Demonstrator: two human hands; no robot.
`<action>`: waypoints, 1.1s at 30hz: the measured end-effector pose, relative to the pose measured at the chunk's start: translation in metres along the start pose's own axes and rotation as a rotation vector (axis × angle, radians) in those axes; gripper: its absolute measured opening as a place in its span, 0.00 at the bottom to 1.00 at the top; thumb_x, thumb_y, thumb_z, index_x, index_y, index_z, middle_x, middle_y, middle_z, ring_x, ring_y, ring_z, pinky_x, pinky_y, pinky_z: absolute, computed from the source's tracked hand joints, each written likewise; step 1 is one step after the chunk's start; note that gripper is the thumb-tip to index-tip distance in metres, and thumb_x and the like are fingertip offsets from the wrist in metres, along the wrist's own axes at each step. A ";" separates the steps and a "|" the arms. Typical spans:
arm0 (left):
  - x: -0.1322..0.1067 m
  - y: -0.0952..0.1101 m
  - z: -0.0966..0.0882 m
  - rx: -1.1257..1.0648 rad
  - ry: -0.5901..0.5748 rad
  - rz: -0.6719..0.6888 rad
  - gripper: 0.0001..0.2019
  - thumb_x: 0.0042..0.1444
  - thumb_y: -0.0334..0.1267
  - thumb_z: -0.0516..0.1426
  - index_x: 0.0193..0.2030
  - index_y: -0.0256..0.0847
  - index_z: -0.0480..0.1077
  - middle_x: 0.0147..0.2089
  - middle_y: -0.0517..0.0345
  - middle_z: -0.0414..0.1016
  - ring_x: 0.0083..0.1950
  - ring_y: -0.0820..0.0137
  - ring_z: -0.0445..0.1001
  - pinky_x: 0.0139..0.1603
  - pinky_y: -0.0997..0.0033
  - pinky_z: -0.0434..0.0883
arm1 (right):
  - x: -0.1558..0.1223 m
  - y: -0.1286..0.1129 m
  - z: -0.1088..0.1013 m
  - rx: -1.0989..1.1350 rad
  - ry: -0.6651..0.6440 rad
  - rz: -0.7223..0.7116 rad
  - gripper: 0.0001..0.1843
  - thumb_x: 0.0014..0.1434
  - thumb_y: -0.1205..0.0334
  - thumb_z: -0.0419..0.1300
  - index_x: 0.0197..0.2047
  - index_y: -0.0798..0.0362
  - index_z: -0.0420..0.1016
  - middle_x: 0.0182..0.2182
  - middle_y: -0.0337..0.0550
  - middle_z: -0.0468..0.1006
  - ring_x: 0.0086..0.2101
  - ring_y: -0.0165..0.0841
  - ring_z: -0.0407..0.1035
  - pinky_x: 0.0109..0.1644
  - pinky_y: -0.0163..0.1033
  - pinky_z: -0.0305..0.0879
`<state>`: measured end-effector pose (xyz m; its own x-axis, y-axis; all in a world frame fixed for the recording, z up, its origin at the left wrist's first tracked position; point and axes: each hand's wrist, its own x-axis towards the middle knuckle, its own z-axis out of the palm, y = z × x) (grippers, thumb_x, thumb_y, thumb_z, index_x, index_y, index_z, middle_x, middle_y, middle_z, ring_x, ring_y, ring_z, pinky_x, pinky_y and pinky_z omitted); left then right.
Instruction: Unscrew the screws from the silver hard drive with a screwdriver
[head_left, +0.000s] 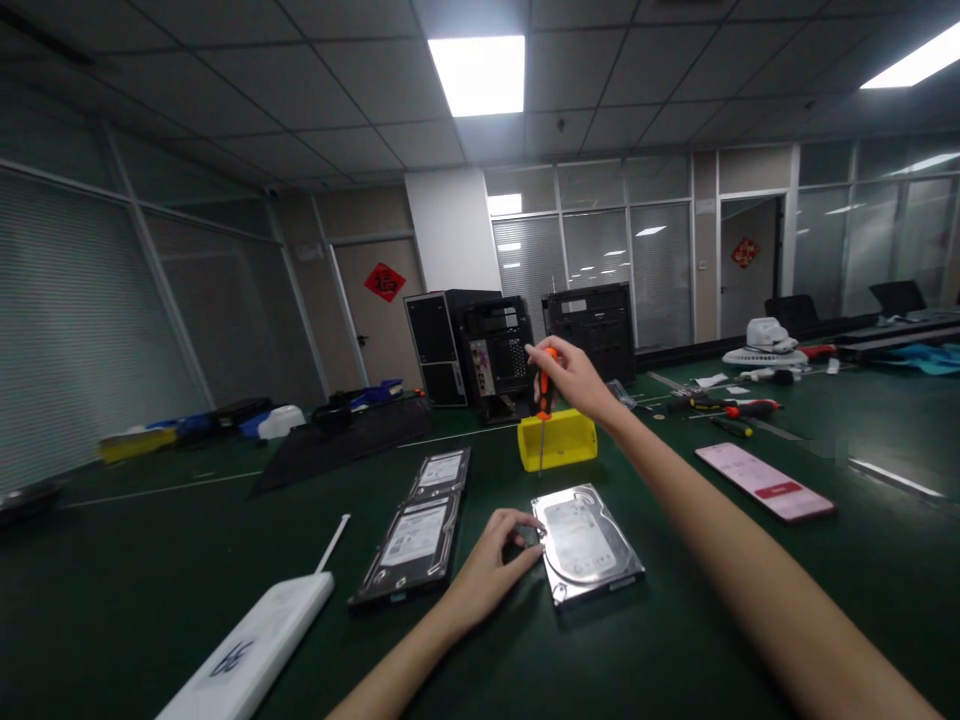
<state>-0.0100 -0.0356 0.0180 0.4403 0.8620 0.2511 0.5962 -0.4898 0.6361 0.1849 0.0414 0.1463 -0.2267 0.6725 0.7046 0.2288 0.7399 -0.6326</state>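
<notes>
A silver hard drive (585, 540) lies label-up on the green table in front of me. At its left edge is my left hand (504, 552), thumb and fingers bent together against the side; whether something small is between the fingertips is hidden. My right hand (561, 368) grips the orange and black handle of a screwdriver (544, 395) from above. Its shaft points down, the tip just beyond the drive's far edge and in front of a yellow plastic bin (559, 440). Two more hard drives, a nearer one (414, 540) and a farther one (442, 470), lie to the left.
A white power-bank-like box (259, 640) lies at the near left. On the right are a pink phone (765, 480) and several hand tools (750, 408). Black computer cases (450, 345) stand at the back, with a dark mat (337, 445) to their left.
</notes>
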 end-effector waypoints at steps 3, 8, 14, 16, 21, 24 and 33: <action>-0.001 0.000 0.000 -0.012 0.003 -0.002 0.14 0.54 0.45 0.52 0.46 0.45 0.65 0.46 0.58 0.62 0.43 0.69 0.64 0.43 0.69 0.63 | 0.003 0.015 -0.014 -0.145 0.120 0.084 0.22 0.57 0.43 0.41 0.39 0.54 0.61 0.21 0.38 0.69 0.20 0.27 0.66 0.23 0.30 0.60; -0.002 0.000 0.001 -0.021 0.008 -0.030 0.15 0.53 0.46 0.53 0.46 0.45 0.64 0.46 0.58 0.61 0.43 0.69 0.64 0.44 0.69 0.62 | 0.000 0.057 -0.028 -0.404 -0.243 0.354 0.16 0.57 0.51 0.47 0.35 0.56 0.64 0.21 0.40 0.71 0.19 0.26 0.66 0.22 0.29 0.60; -0.002 0.002 -0.001 -0.038 0.000 -0.038 0.14 0.53 0.46 0.53 0.45 0.45 0.65 0.46 0.58 0.60 0.44 0.69 0.63 0.45 0.69 0.62 | -0.005 0.102 -0.011 -0.571 -0.467 0.557 0.08 0.53 0.63 0.55 0.31 0.60 0.69 0.22 0.45 0.73 0.21 0.30 0.68 0.24 0.33 0.64; -0.002 0.002 -0.001 -0.045 -0.008 -0.034 0.14 0.53 0.46 0.53 0.45 0.45 0.66 0.46 0.58 0.60 0.44 0.69 0.63 0.46 0.69 0.62 | -0.009 0.114 0.000 -0.620 -0.490 0.565 0.06 0.51 0.64 0.58 0.30 0.60 0.71 0.26 0.48 0.75 0.28 0.33 0.70 0.31 0.34 0.66; -0.004 0.001 0.001 -0.038 0.002 -0.024 0.13 0.54 0.45 0.53 0.44 0.44 0.66 0.45 0.58 0.60 0.44 0.69 0.63 0.47 0.68 0.62 | -0.025 0.139 0.026 -0.709 -0.486 0.549 0.13 0.55 0.61 0.55 0.43 0.58 0.69 0.42 0.49 0.71 0.42 0.35 0.67 0.43 0.43 0.64; -0.005 0.000 0.002 -0.028 0.003 -0.020 0.13 0.54 0.45 0.52 0.44 0.44 0.66 0.46 0.57 0.60 0.44 0.69 0.64 0.46 0.68 0.62 | -0.035 0.151 0.034 -0.763 -0.450 0.535 0.18 0.54 0.66 0.54 0.49 0.56 0.68 0.47 0.56 0.69 0.46 0.41 0.65 0.44 0.43 0.62; -0.007 0.000 0.003 -0.014 0.002 -0.008 0.13 0.54 0.43 0.52 0.45 0.43 0.65 0.46 0.57 0.60 0.44 0.69 0.64 0.46 0.69 0.62 | -0.052 0.169 0.043 -0.817 -0.479 0.451 0.23 0.54 0.63 0.50 0.54 0.48 0.63 0.47 0.53 0.70 0.46 0.42 0.66 0.44 0.43 0.60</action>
<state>-0.0109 -0.0419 0.0148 0.4341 0.8662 0.2475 0.5900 -0.4810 0.6485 0.1945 0.1318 -0.0109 -0.2717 0.9517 0.1433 0.9146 0.3017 -0.2693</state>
